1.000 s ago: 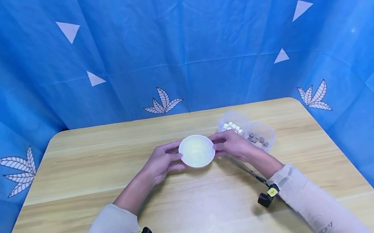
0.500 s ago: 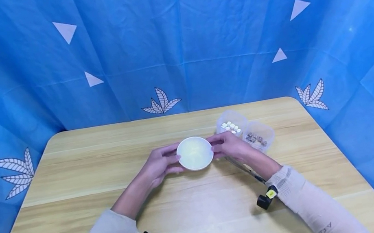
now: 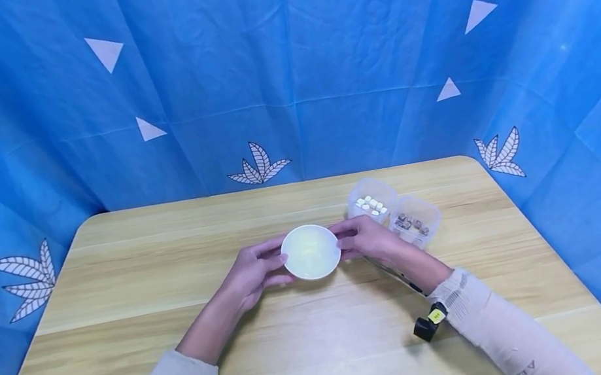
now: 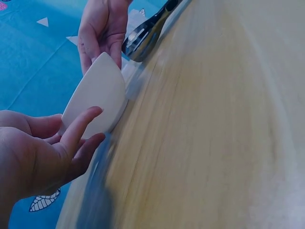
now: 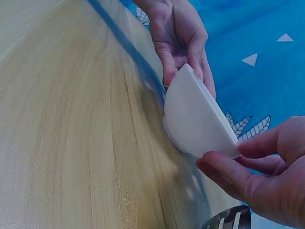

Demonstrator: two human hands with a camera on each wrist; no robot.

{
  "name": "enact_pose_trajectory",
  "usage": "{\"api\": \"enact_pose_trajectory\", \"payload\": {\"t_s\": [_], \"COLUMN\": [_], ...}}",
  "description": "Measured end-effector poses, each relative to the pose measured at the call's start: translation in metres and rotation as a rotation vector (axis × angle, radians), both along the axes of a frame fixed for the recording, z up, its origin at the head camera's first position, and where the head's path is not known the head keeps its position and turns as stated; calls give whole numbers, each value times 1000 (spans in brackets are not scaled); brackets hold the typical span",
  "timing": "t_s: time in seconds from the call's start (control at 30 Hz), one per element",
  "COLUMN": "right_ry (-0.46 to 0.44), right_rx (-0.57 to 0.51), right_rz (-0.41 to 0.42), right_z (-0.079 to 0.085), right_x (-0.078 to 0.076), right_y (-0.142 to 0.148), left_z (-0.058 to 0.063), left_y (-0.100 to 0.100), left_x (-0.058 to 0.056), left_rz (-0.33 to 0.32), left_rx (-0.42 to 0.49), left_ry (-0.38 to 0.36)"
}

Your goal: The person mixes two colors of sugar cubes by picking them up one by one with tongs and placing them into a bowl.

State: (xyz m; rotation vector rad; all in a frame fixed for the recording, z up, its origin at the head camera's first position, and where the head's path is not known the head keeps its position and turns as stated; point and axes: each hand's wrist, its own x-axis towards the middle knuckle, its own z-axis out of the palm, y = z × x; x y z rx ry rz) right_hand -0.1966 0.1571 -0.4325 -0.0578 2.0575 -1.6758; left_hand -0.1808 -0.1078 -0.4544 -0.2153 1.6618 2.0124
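Observation:
A small white bowl [image 3: 311, 252] is held between both hands, close over the wooden table and mouth up. Its smooth outer wall shows in both wrist views. On the left side, my left hand [image 3: 251, 274] grips the rim with the thumb, while other fingers [image 4: 78, 126] reach under the wall. Opposite it, my right hand [image 3: 370, 239] pinches the rim between thumb and fingers. The bowl's inside looks plain and pale in the head view. Just behind the right hand stand two clear plastic tubs.
One tub [image 3: 354, 189] holds white pieces, the other [image 3: 433, 213] brownish chunks. A slotted metal utensil [image 5: 233, 220] with a dark part lies by the right forearm, partly hidden by it. Blue patterned cloth [image 3: 293, 69] hangs along the back and sides of the table [image 3: 141, 267].
The bowl has shifted slightly left and nearer to the person, with both hands moving along and keeping hold. The tubs stay where they were; the head view has swung a little.

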Motion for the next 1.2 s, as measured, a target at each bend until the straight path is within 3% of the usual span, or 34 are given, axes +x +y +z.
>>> {"api": "enact_pose_trajectory", "payload": {"t_s": [0.33,0.57,1.03,1.2], "right_ry": [24,59,239,291], "right_rx": [17,57,204,212], "right_rz": [34,47,80,90], "right_z": [1,0,3,5], "right_x": [1,2,7,11], "right_y": [1,0,8,13], "left_z": [0,0,-1,1], "left_y": [-1,0,1,1], "left_x": [4,7,9,10], "left_rz": [-12,21,45,43], "left_rx": [23,32,35,22], "left_ry": [26,9,22,25]}}
